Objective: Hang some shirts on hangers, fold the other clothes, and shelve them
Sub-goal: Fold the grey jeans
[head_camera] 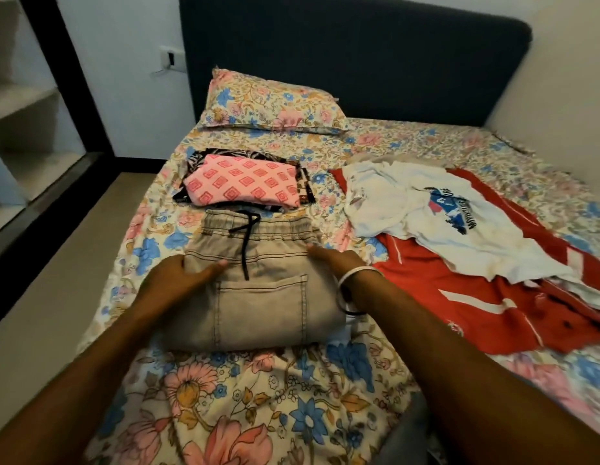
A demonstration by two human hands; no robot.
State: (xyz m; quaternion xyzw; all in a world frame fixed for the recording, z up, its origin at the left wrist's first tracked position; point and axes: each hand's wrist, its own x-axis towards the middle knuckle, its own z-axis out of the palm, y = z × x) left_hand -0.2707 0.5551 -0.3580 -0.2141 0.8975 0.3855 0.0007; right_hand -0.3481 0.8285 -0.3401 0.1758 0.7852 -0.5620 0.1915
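Observation:
A folded pair of grey-beige drawstring pants (258, 297) lies on the floral bed sheet (258, 397) in front of me. My left hand (181, 276) grips its left edge, thumb on top. My right hand (338, 263), with a white bangle on the wrist, holds the right edge. Behind the pants sits a folded pink patterned garment (241, 186) on top of a dark patterned one (197, 159). To the right a white printed T-shirt (443, 216) lies unfolded over a red garment with white stripes (459, 297).
A floral pillow (268, 102) rests against the dark headboard (359, 52). Open shelves (20, 129) stand at the left behind a dark frame. Bare floor (56, 280) runs along the bed's left side. A white wall bounds the right.

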